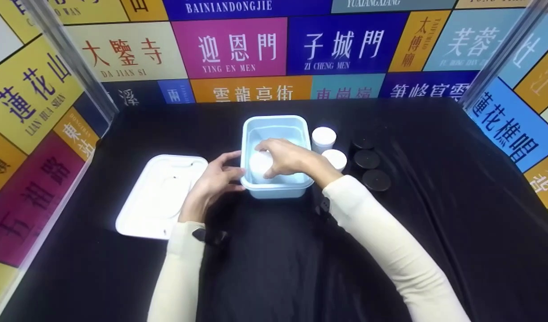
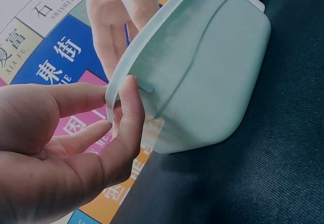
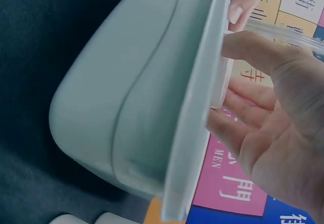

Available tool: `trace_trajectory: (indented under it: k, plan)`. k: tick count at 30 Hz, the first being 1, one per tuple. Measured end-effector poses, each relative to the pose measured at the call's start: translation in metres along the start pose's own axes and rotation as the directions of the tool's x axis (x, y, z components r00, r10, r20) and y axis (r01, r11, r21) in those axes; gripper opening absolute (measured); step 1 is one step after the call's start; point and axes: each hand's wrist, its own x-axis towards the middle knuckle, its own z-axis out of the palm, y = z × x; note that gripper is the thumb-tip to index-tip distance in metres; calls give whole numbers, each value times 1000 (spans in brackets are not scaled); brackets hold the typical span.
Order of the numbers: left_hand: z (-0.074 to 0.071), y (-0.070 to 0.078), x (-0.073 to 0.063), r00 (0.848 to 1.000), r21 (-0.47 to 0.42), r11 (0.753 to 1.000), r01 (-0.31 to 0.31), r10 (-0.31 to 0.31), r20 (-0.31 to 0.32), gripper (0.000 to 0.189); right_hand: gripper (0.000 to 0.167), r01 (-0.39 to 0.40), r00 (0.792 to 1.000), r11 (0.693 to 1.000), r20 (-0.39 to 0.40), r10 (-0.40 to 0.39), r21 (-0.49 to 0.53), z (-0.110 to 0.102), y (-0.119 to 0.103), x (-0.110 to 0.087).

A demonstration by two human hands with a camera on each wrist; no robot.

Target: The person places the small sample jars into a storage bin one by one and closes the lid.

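Hands meet over a pale blue tub (image 1: 276, 129) at the centre of the head view, on a black cloth (image 1: 435, 223). My left hand (image 1: 213, 183) steadies the tub from its left side; in the left wrist view my thumb (image 2: 129, 113) and forefinger pinch the tub's rim, probably so it does not slide. My right hand (image 1: 287, 157) reaches over the rim from the right, fingers curled round a small white jar (image 1: 259, 164) held just inside the tub's near left corner. I judge the jar is gripped from above so that it can travel upright.

Right of the tub stand two more white jars (image 1: 323, 137), one behind the other, close to its wall. Further right lie three black round lids (image 1: 367, 158) in a row running toward the lower right. A white lid (image 1: 160, 194) for the tub lies flat at left centre.

Much of the held jar is covered by my fingers, and I cannot tell whether it touches the tub's floor. In the right wrist view only a sliver of the jar shows past the rim. The rearmost black lid nearly vanishes against the cloth.
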Motion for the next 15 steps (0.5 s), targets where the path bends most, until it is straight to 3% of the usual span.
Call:
trace_trajectory:
  k: [5, 15]
  plan:
    - [0, 0, 1, 1000, 0, 1000, 4, -4, -8, 59, 66, -25, 999, 1000, 29, 25, 8, 6, 3, 6]
    - [1, 0, 0, 1000, 5, 1000, 5, -5, -13, 59, 63, 21, 999, 1000, 35, -21, -7, 16, 8, 10]
